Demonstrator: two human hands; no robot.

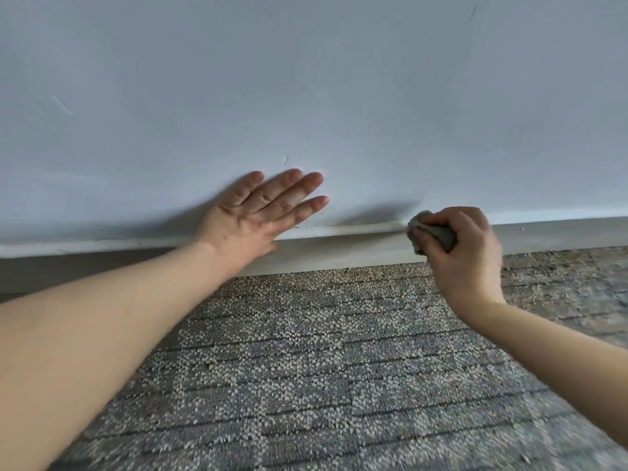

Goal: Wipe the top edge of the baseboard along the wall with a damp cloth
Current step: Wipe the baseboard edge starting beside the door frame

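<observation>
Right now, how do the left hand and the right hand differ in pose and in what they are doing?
The left hand lies open, fingers spread flat on the wall; the right hand is curled shut. The left hand holds nothing; the right hand grips a bunched grey cloth. The left hand rests mostly above the baseboard; the right hand has the cloth at its top edge. Both are bare.

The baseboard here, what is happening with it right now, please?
A person is cleaning it. The right hand grips a bunched grey cloth and presses it against the top edge of the white baseboard. The left hand lies open and flat on the pale wall just above the baseboard, as if for support. Grey patterned carpet covers the floor below.
</observation>
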